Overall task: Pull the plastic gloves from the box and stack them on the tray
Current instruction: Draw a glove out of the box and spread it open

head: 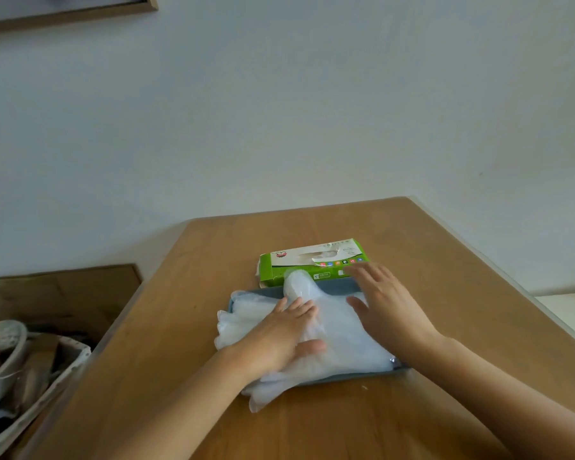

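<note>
A green and white glove box (312, 262) lies on the wooden table, its torn opening facing up. Just in front of it sits a flat blue-grey tray (337, 285), mostly covered by a pile of clear plastic gloves (342, 333) whose fingers spill over the tray's left and front edges. My left hand (279, 340) lies flat on the left part of the pile, fingers spread. My right hand (384, 305) rests flat on the pile's right side, fingertips near the box. Neither hand grips anything.
The wooden table (445, 293) ends at a white wall behind and drops off at the right edge. Left of the table, lower down, stands a bin with cloth and clutter (17, 366).
</note>
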`<state>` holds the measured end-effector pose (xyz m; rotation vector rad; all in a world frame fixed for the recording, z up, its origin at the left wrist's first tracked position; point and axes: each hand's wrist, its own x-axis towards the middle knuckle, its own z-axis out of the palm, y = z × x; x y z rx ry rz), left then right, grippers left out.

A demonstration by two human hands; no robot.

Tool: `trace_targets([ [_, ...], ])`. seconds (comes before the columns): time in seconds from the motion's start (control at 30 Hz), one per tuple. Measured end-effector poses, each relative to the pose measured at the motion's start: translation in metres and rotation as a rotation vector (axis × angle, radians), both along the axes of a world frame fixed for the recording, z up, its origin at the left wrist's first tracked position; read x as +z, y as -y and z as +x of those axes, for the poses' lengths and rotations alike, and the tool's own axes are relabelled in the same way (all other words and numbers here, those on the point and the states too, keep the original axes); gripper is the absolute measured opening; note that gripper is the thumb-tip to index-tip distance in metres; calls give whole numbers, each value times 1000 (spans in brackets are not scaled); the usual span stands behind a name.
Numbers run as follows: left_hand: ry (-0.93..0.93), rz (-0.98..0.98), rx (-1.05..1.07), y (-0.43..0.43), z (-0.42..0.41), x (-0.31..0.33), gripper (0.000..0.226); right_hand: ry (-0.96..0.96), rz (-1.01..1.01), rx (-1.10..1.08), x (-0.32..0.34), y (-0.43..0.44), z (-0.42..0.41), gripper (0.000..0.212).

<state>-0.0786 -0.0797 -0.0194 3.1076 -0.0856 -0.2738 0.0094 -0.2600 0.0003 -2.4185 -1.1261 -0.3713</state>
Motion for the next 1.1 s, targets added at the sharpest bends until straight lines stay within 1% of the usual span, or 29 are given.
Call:
trace_targets([
  [0.03, -10, -7, 15, -1, 0, -3, 73, -24, -22, 117, -1, -1, -3, 48],
  [0.07, -14, -24, 34, -1, -1, -5, 73, -77, -92, 220, -4, -2, -6, 50],
  [0.1, -19, -46, 58, 0, -3, -8, 72, -149, -201, 300, -9, -3, -7, 54],
  [0.17, -41, -65, 119, 1, -7, -11, 70, -243, -444, 370, -16, -1, -4, 66],
  [0.23, -68, -62, 180, -1, -12, -11, 75, -229, -586, 363, -17, 3, 5, 78],
  [0.33, -102, -96, 238, -10, -23, -5, 93, -212, -682, 288, -11, 12, 19, 88],
  [0.4, -126, -99, 252, -19, -31, 1, 102, -247, -722, 242, -7, 17, 27, 94],
  [0.47, -169, -68, 254, -26, -36, 10, 101, -288, -731, 221, -2, 17, 33, 98],
  [0.53, -205, -46, 258, -27, -37, 23, 96, -291, -660, 219, 2, 14, 37, 90],
  [0.63, -157, -134, 290, -31, -31, 43, 91, -218, -447, 198, 11, 2, 51, 59],
  [0.7, -87, -136, 287, -41, -20, 54, 88, -166, -380, 259, 19, -8, 62, 37],
  [0.77, -18, -161, 303, -54, -9, 59, 87, -193, -424, 366, 25, -17, 69, 20],
  [0.8, 13, -199, 323, -59, -3, 60, 86, -211, -484, 399, 27, -22, 69, 18],
  [0.87, 89, -299, 320, -59, 2, 58, 84, -228, -561, 439, 27, -28, 67, 22],
  [0.93, 125, -378, 257, -50, 2, 52, 81, -227, -573, 453, 25, -30, 69, 31],
  [1.0, 134, -386, 169, -37, -2, 44, 77, -245, -575, 466, 21, -29, 72, 41],
  [1.1, 122, -392, 79, -28, -10, 29, 68, -281, -568, 476, 16, -23, 74, 50],
])
